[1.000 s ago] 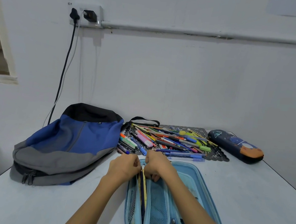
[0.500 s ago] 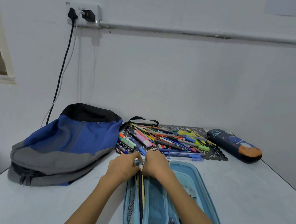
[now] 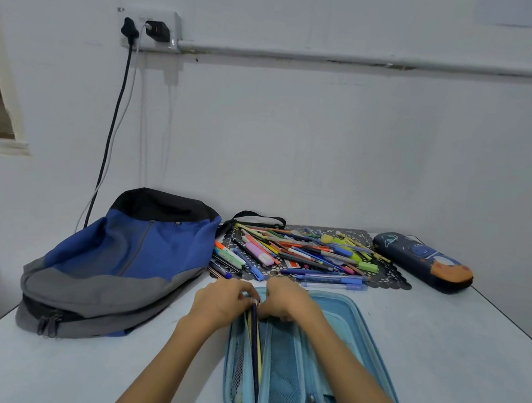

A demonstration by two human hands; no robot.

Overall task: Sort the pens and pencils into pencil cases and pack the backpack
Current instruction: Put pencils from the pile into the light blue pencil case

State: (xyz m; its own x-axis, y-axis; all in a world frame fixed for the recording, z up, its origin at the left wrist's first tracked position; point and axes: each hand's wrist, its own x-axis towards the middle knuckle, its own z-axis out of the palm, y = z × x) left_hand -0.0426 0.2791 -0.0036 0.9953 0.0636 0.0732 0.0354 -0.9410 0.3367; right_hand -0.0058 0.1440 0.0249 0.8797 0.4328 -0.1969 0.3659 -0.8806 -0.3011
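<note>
both the left hand [image 3: 224,302] and right hand [image 3: 285,301] pinch far ends of the pencils [image 3: 255,349] inside the open blue case [image 3: 358,324].

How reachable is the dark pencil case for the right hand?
Likely yes: the dark pencil case lies uncovered on the table, right of the pens, nothing between; the right hand is busy with pencils.

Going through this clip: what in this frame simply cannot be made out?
1. Head view: whether either hand grips the pencils; left hand and right hand show only their backs.
2. Right half of the light blue case, behind the right forearm.
3. Insides of dark pencil case and backpack: their own covers hide them.
</note>
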